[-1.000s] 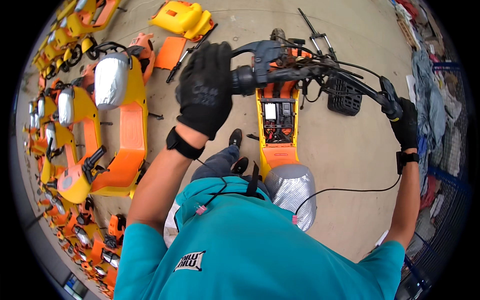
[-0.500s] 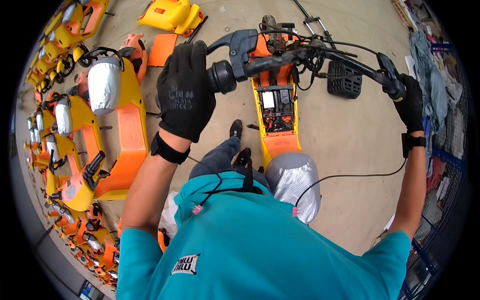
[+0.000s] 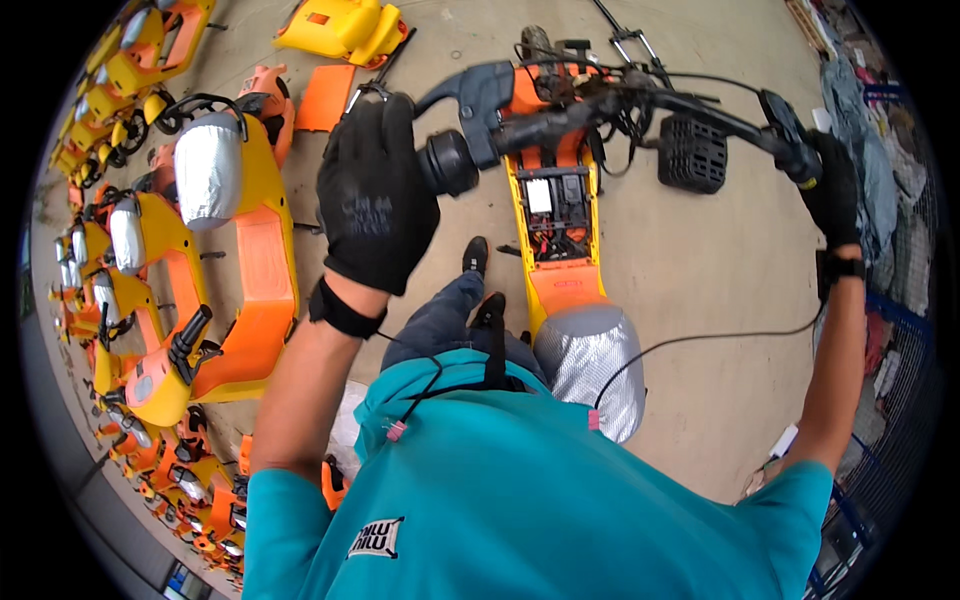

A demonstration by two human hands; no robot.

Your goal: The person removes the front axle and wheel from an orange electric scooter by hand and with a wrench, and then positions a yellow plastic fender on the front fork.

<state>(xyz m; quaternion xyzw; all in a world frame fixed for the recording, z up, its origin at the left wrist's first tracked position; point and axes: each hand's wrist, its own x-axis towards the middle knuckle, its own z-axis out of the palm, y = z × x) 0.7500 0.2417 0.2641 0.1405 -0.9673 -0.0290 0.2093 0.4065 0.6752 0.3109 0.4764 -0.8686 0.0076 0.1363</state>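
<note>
Both of my hands wear black gloves. My left hand [image 3: 375, 195] is closed around the left handlebar grip, beside a brake lever assembly [image 3: 480, 110]; the grip itself is mostly hidden. My right hand [image 3: 830, 190] grips the other end of the handlebar [image 3: 735, 130]. Cables hang tangled at the bar's middle. Below, a partly dismantled yellow-and-orange scooter [image 3: 560, 283] has an open compartment [image 3: 550, 210] with electrical parts, and a seat [image 3: 590, 375] under silver quilted covering beside my legs. A black slotted basket [image 3: 692, 155] appears beyond the bar on the right.
Rows of yellow-and-orange scooters [image 3: 245, 290] line the left. A yellow body panel [image 3: 340, 30], orange board [image 3: 325, 100] and black metal bars [image 3: 625, 35] lie on the concrete floor [image 3: 700, 300] ahead. Blue mesh racks [image 3: 880, 390] and piled grey fabric [image 3: 865, 160] run along the right.
Since a second ago, my left hand has shifted left and my right hand right and upward, both still on the handlebar, which has moved with them. The view has also shifted slightly.
</note>
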